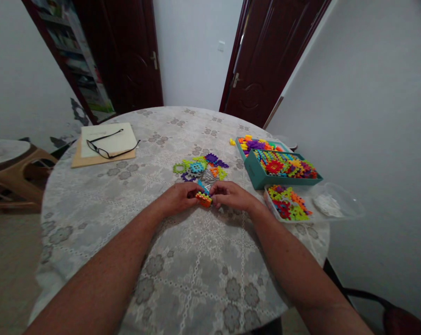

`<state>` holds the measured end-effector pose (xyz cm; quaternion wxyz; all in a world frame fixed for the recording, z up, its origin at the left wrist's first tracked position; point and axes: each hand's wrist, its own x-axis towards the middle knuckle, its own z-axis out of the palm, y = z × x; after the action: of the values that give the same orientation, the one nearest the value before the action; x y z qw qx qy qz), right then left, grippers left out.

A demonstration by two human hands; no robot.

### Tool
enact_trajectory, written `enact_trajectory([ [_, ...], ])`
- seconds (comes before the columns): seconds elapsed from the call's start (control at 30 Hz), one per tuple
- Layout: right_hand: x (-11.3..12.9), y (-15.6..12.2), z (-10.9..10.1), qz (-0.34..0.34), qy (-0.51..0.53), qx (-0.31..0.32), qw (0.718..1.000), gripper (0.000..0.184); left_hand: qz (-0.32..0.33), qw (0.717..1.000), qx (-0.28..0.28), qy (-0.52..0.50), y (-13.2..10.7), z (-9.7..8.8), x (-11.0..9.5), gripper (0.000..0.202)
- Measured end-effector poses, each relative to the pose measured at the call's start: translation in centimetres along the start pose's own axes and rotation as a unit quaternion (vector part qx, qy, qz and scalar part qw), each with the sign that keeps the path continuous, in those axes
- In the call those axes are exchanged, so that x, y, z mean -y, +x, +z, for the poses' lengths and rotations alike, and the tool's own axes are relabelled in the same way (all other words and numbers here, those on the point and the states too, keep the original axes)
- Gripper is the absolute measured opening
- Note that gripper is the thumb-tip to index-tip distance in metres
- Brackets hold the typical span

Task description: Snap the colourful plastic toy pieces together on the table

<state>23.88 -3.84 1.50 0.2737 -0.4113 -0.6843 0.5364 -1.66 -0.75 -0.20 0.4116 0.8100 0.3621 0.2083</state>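
Between my two hands is a small block of joined plastic building pieces, orange and yellow on the side facing me, with a blue part behind. My left hand grips its left end with curled fingers. At its right end, my right hand pinches it between thumb and fingers. The fingertips partly cover the block. Just beyond my hands lies a loose pile of toothed plastic pieces: a light blue square piece, a green frame piece, a purple gear-like piece, plus grey and orange ones.
A teal box of sorted colourful pieces stands at the right, before a teal tray of loose ones. Nearer is a clear tub of pieces, beside a clear lid. Black glasses rest on papers at the left.
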Motion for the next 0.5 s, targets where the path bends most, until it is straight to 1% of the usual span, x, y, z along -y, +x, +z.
enact_trajectory([
  [0.03,-0.1,0.0,-0.1,-0.002,-0.003,0.001,1.000,0.020,-0.001,1.000,0.002,0.003,0.0,0.0,0.0,0.026],
  [0.07,-0.3,0.1,-0.3,-0.008,-0.030,-0.020,0.999,0.018,-0.003,1.000,0.002,0.006,0.0,0.0,0.0,0.024],
  [0.1,-0.6,0.3,-0.5,-0.022,-0.076,-0.064,0.995,0.016,-0.004,1.000,0.001,0.011,0.0,0.0,-0.1,0.024],
  [0.13,-1.0,0.4,-0.6,-0.043,-0.137,-0.121,0.982,0.015,-0.004,1.000,-0.001,0.015,-0.1,0.0,-0.1,0.024],
  [0.2,-1.8,0.9,-0.9,-0.095,-0.260,-0.222,0.935,0.019,-0.001,1.000,0.001,0.024,-0.1,-0.1,-0.3,0.025],
  [0.23,-2.2,1.1,-1.0,-0.118,-0.307,-0.250,0.911,0.022,0.000,1.000,0.003,0.029,-0.1,-0.1,-0.4,0.025],
  [0.27,-2.6,1.3,-1.1,-0.133,-0.341,-0.261,0.893,0.026,0.002,0.999,0.005,0.035,-0.2,-0.2,-0.5,0.025],
  [0.3,-2.9,1.4,-1.2,-0.139,-0.366,-0.259,0.883,0.028,0.003,0.999,0.005,0.039,-0.2,-0.2,-0.7,0.025],
  [0.4,-3.6,1.6,-1.5,-0.123,-0.412,-0.262,0.864,0.029,0.010,0.999,-0.001,0.044,-0.4,-0.3,-1.0,0.025],
  [0.5,-4.0,1.5,-2.0,-0.098,-0.430,-0.276,0.854,0.029,0.012,0.999,-0.002,0.050,-0.5,-0.3,-1.2,0.025],
])
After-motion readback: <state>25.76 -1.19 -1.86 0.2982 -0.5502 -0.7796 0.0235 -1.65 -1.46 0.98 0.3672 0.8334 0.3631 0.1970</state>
